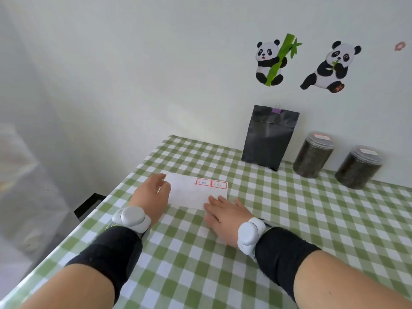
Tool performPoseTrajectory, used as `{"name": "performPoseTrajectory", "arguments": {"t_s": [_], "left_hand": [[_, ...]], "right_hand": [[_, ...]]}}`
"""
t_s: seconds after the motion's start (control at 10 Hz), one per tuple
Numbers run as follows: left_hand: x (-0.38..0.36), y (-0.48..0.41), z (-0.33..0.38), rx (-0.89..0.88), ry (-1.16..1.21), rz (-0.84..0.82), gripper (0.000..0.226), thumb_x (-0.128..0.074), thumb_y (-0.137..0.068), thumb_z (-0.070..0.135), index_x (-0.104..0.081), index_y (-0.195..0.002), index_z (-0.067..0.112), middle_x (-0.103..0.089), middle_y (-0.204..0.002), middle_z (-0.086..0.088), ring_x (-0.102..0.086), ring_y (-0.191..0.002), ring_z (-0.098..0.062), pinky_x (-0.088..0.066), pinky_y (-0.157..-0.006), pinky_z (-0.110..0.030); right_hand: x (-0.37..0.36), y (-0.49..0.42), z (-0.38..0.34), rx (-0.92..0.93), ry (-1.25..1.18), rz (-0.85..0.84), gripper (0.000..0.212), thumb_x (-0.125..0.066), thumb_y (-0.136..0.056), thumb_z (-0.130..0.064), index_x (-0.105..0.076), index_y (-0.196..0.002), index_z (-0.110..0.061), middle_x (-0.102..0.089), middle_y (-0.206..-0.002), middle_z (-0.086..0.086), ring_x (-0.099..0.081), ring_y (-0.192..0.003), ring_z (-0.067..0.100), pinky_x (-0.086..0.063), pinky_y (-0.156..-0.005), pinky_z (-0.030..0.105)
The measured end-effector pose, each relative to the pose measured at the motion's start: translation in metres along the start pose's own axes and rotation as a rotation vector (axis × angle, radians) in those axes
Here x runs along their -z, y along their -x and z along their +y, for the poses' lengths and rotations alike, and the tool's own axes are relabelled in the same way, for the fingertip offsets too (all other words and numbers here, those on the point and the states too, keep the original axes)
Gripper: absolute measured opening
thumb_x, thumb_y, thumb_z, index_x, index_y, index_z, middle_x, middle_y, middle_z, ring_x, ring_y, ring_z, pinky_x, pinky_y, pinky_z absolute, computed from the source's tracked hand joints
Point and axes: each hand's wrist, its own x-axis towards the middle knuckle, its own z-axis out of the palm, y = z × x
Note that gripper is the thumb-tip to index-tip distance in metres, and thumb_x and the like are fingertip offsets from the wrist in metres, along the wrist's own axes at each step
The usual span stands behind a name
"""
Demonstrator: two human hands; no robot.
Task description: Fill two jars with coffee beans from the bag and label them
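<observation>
A white label sheet [189, 195] lies on the checked table, with two red-bordered labels [211, 184] at its far right corner. My left hand [151, 195] rests at the sheet's left edge, fingers curled onto it. My right hand [225, 214] lies flat on the sheet's near right corner. A black coffee bag [268, 139], closed by a purple clip [277, 110], stands against the wall. Two lidded jars full of dark beans stand to its right: one [313, 156] nearer the bag, the other [357, 168] further right. Each lid carries a label.
The green-and-white checked tablecloth [289, 219] covers the table, whose left edge runs diagonally past my left arm. A black bracket [89, 204] sticks out beyond that edge. Panda stickers [270, 61] are on the wall behind.
</observation>
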Motion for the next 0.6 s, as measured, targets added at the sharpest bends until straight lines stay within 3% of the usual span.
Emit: {"name": "performPoseTrajectory", "arguments": {"t_s": [0.1, 0.2, 0.4, 0.5, 0.6], "left_hand": [[-0.009, -0.027, -0.004, -0.005, -0.017, -0.019, 0.043, -0.043, -0.101, 0.036, -0.045, -0.144, 0.033, -0.054, -0.138, 0.014, -0.055, -0.118, -0.014, -0.044, -0.088, -0.029], [-0.019, -0.045, -0.005, -0.031, -0.086, -0.042, 0.044, -0.043, -0.102, 0.038, -0.043, -0.145, 0.032, -0.052, -0.141, 0.016, -0.055, -0.121, -0.014, -0.045, -0.099, -0.033], [-0.039, -0.09, 0.0, -0.046, -0.13, -0.033, 0.044, -0.042, -0.101, 0.043, -0.046, -0.144, 0.033, -0.054, -0.139, 0.007, -0.054, -0.12, -0.015, -0.045, -0.101, -0.035], [-0.045, -0.106, 0.004, -0.08, -0.114, -0.032, 0.044, -0.042, -0.101, 0.044, -0.045, -0.144, 0.034, -0.049, -0.141, 0.012, -0.05, -0.105, -0.008, -0.039, -0.087, -0.027], [-0.046, -0.109, 0.008, -0.093, -0.114, -0.011, 0.047, -0.043, -0.1, 0.048, -0.044, -0.145, 0.034, -0.042, -0.149, 0.012, -0.046, -0.101, -0.005, -0.035, -0.088, -0.026]], "right_hand": [[0.005, -0.044, 0.007, -0.039, -0.029, 0.039, 0.054, -0.017, -0.102, -0.048, -0.021, -0.153, -0.031, -0.004, -0.164, -0.01, 0.001, -0.151, 0.014, 0.004, -0.12, 0.049], [0.006, -0.076, 0.016, -0.063, -0.022, 0.062, 0.057, -0.016, -0.101, -0.052, -0.017, -0.154, -0.032, -0.001, -0.164, -0.011, 0.003, -0.151, 0.014, 0.004, -0.12, 0.049], [0.024, -0.134, 0.039, -0.108, -0.043, 0.081, 0.059, -0.015, -0.1, -0.054, -0.014, -0.155, -0.032, 0.001, -0.164, -0.011, 0.004, -0.151, 0.013, 0.006, -0.12, 0.05], [0.032, -0.15, 0.048, -0.112, -0.047, 0.076, 0.06, -0.015, -0.1, -0.055, -0.013, -0.155, -0.032, 0.002, -0.163, -0.012, 0.006, -0.15, 0.012, 0.007, -0.12, 0.05], [0.034, -0.146, 0.048, -0.056, -0.071, 0.158, 0.059, -0.017, -0.101, -0.053, -0.005, -0.156, -0.033, 0.007, -0.163, -0.009, 0.012, -0.15, 0.015, 0.008, -0.12, 0.048]]}}
